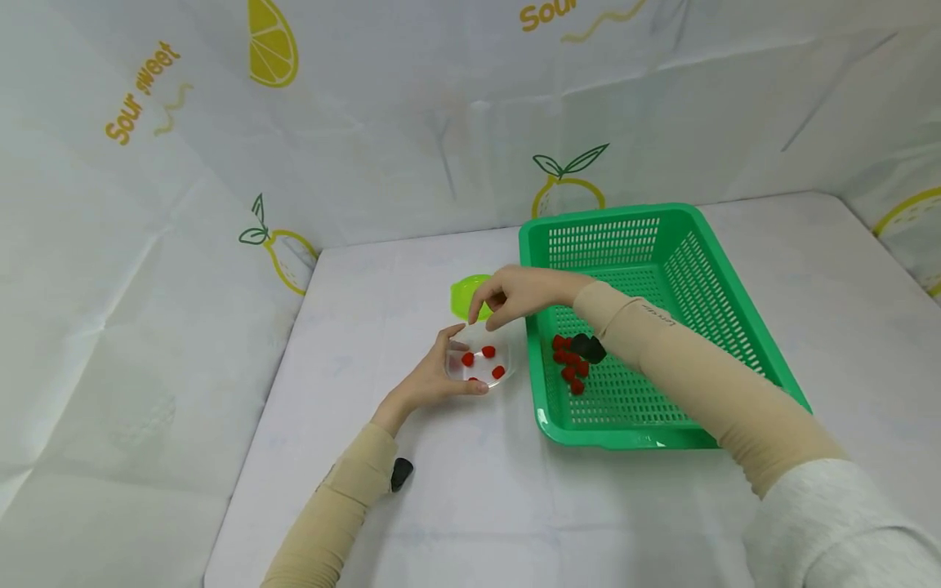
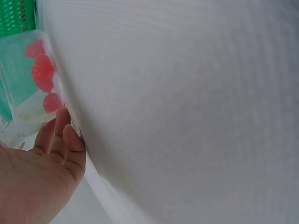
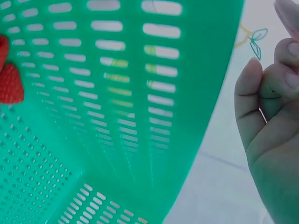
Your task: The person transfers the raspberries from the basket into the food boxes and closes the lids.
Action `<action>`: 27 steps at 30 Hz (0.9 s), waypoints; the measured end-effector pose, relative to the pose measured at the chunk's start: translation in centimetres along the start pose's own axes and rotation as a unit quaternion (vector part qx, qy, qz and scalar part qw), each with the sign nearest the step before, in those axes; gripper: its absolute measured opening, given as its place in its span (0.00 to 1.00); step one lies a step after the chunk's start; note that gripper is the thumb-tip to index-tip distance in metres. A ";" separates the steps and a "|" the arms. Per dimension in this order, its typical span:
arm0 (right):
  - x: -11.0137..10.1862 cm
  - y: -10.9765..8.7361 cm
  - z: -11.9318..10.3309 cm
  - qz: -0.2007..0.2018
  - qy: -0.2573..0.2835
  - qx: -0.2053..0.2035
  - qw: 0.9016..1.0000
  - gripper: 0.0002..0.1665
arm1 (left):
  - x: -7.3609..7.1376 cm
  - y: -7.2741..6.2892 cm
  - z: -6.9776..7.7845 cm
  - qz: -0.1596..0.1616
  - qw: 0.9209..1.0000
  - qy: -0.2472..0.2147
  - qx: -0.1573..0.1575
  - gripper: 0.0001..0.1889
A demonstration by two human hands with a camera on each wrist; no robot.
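Note:
A clear plastic container (image 1: 479, 371) stands on the white cloth with several red strawberries (image 1: 488, 352) on its bottom. My left hand (image 1: 429, 380) grips it from the left, thumb on the near side and fingers around the far side. In the left wrist view, strawberries (image 2: 43, 67) show through its transparent wall. Just above the container hovers my right hand (image 1: 524, 291), fingers bent, thumb and forefinger apart, nothing visible between them. The right wrist view shows this hand (image 3: 275, 121) beside the basket wall. More strawberries (image 1: 569, 359) lie inside the green basket (image 1: 540, 400), along its left side.
Behind the container sits a lime-green translucent dish or lid (image 1: 463, 296), partly covered by the right hand. The slotted green basket stands close to the container's right, its raised rim beneath the right forearm. A white lemon-print cloth (image 1: 382, 163) hangs at the back.

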State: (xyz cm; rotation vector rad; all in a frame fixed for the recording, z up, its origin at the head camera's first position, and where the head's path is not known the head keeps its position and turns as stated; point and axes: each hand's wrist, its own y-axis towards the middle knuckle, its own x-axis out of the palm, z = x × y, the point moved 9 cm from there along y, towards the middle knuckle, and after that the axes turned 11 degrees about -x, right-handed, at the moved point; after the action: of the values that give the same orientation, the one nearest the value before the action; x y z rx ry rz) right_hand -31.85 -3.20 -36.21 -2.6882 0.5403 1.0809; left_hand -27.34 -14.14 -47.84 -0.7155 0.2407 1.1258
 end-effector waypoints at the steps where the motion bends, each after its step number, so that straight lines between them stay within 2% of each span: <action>1: -0.2 -0.3 -0.1 0.005 0.004 -0.001 1.000 0.10 | 0.0 0.0 0.0 0.001 1.000 0.000 0.000 0.56; 8: -1.9 -2.6 0.6 0.061 0.039 0.002 0.997 0.11 | -0.1 0.0 0.1 0.005 1.000 0.002 -0.011 0.56; 16: -3.8 -6.6 3.0 0.125 0.090 0.036 0.987 0.14 | 0.1 0.1 0.1 0.004 1.000 0.000 -0.014 0.56; 23: -3.6 -9.1 5.2 0.135 0.110 0.058 0.983 0.18 | 0.0 0.1 0.0 0.006 1.000 0.002 -0.018 0.57; 27: -3.5 -10.0 6.7 0.138 0.102 0.088 0.981 0.19 | 0.1 0.1 0.0 0.006 1.000 0.003 -0.018 0.57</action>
State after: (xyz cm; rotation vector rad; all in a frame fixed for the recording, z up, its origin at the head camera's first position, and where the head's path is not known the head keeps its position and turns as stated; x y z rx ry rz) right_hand -34.41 8.92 -38.11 -2.6335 1.0201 0.7737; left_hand -27.38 -14.06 -47.89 -0.7503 0.2297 1.1417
